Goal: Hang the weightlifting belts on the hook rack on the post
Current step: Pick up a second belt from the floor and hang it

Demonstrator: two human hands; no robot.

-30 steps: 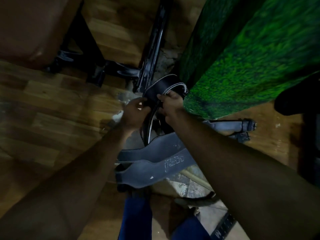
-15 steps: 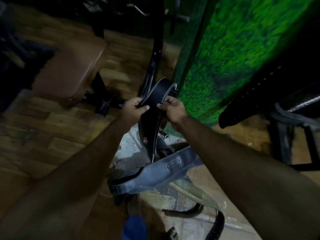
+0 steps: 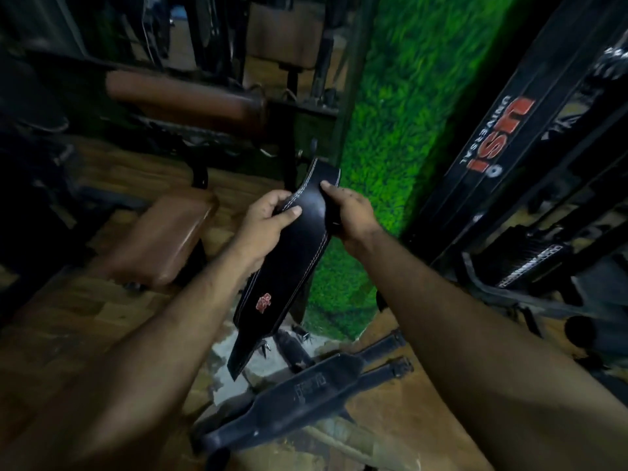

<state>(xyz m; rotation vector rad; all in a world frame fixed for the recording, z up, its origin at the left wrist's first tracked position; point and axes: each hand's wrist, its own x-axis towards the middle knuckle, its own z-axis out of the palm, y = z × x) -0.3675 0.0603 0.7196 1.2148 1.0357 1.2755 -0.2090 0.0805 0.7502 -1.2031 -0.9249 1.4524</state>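
Now both hands, left hand (image 3: 268, 220) and right hand (image 3: 350, 215), grip black belt (image 3: 292, 263); hanging belt (image 3: 489, 137) reads "USI UNIVERSAL".

Two hands (image 3: 268, 220) (image 3: 350, 215), four belts: one held (image 3: 292, 263), two floored (image 3: 306, 392) (image 3: 387, 345), one hanging (image 3: 492, 137)

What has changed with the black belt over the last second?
Both hands, left hand and right hand, have lifted the black belt off the floor, so it now hangs free. The grip stayed the same, and the grey belt still lies on the floor.
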